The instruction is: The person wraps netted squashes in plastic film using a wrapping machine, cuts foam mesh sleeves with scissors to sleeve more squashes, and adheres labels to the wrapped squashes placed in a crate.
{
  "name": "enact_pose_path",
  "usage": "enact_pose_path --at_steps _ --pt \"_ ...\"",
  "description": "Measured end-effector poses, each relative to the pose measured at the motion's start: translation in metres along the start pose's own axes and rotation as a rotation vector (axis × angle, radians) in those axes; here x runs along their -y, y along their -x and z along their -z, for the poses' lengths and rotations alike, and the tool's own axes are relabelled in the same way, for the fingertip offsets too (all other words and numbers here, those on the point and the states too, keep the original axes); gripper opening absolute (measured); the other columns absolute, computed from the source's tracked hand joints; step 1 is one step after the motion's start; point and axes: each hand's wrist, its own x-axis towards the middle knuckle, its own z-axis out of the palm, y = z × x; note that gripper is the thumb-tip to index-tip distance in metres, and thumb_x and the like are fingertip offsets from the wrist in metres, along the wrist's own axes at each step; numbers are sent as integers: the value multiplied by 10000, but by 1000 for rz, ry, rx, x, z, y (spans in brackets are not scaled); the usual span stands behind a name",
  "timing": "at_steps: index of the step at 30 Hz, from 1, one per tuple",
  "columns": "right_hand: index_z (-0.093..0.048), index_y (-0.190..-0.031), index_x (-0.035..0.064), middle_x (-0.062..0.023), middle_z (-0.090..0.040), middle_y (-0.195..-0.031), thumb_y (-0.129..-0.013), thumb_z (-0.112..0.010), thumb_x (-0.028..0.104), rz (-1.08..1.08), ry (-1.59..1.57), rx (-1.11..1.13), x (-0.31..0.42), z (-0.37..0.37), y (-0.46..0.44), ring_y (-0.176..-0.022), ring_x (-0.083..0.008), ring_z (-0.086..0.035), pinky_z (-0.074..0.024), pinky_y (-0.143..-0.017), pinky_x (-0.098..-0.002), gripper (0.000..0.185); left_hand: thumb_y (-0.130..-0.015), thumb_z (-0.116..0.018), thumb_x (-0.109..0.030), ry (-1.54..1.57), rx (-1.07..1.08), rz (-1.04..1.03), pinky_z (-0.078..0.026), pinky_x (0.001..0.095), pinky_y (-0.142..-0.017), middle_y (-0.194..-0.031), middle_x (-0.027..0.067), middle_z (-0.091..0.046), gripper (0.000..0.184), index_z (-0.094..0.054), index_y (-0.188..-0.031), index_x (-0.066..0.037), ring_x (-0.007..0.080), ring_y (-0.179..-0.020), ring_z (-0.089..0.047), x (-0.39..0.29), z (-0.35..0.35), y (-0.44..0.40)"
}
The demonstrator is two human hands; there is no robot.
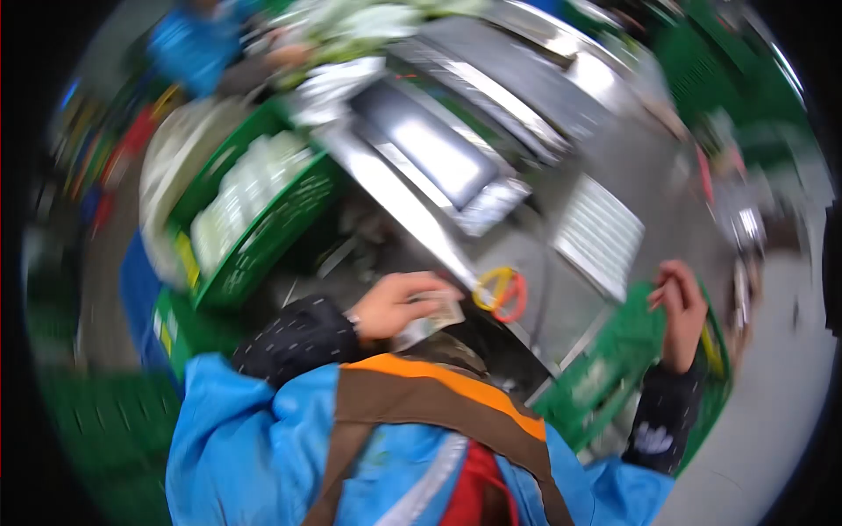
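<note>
Close to my body, my left hand (403, 304) is closed on a small pale packet or paper (431, 325), blurred by motion. My right hand (681, 314) is raised at the right, above a green crate (605, 368), with its fingers bent and partly apart and nothing visible in it. Yellow and red tape rings (504, 294) lie on the metal table edge between my hands. A white ridged tray or sheet (600, 237) rests on the metal table beyond my right hand.
A green crate (263, 237) with wrapped white packs stands at the left. A metal machine (430, 145) sits on the table ahead. Leafy greens (364, 31) lie at the back. Another person in blue (197, 44) stands at the upper left.
</note>
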Motion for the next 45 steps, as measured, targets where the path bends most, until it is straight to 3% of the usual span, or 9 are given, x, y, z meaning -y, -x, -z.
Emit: enact_pose_path --at_steps 3,5,9,18,22,27,30,35,45 --pt "-492 -1294 8 -95 -574 -1194 -841 -596 40 -59 -131 831 49 -136 3 -1019 -161 -585 -478 -824 -283 466 -922 -558 -73 219 -157 39 -486 280 -840 -998 65 -668 217 -640 -1113 -11 112 -928 -607 -12 5 28" --pt "-579 -1191 -3 -60 -663 -1012 -862 -658 87 -127 -141 1026 52 -209 11 -856 -100 -622 -494 -713 -234 351 -928 -577 -113 406 -219 75 -487 242 -799 -954 39 -671 191 -655 -1061 1 77 -880 -603 -3 13 44" --pt "-646 -1044 -30 -58 -681 -839 -880 -636 48 -317 -194 1124 71 -310 0 -703 -85 -637 -518 -600 -223 182 -823 -722 -235 138 -532 226 -378 239 -518 -587 -5 -538 298 -569 -651 -46 35 -580 -452 23 67 75" --pt "-575 -984 16 -13 -593 -703 -917 -574 96 354 102 1175 82 -611 -199 -569 -59 -546 -445 -522 -240 104 -795 -750 -318 170 -683 485 -508 275 -699 -870 77 -718 347 -710 -986 -30 94 -774 -648 122 208 255" --pt "-568 -981 25 -184 -633 -863 -765 -722 280 790 400 1142 98 -737 -243 -838 -365 -619 -480 -732 -403 368 -724 -774 -371 -194 -460 932 -501 336 -671 -773 103 -694 371 -717 -889 -45 198 -700 -651 261 178 454" --pt "-582 -917 34 -173 -630 -869 -725 -738 303 1043 483 1171 65 -872 -267 -857 -356 -611 -478 -764 -424 366 -718 -774 -363 -61 -200 1910 -498 341 -630 -737 114 -683 345 -727 -882 -63 192 -647 -634 258 72 658" --pt "-590 -942 57 -179 -634 -923 -713 -718 265 1037 717 1207 44 -932 -266 -906 -351 -623 -489 -795 -432 335 -714 -774 -358 62 -116 2074 -496 344 -605 -716 120 -677 330 -733 -878 -75 188 -616 -623 232 53 637" --pt "-567 -1072 97 -156 -553 -1064 -750 -609 74 1036 936 945 4 -951 -270 -984 -353 -582 -509 -814 -433 326 -768 -756 -248 233 -1088 1138 -462 324 -592 -705 104 -683 229 -735 -894 -58 116 -600 -596 177 177 390" --pt "-625 -1084 123 -136 -530 -1036 -707 -696 91 1035 527 1070 -5 -960 -277 -980 -344 -546 -477 -827 -421 385 -843 -669 -92 594 -1196 561 -475 244 -664 -816 24 -681 147 -670 -953 5 62 -727 -588 164 310 234"
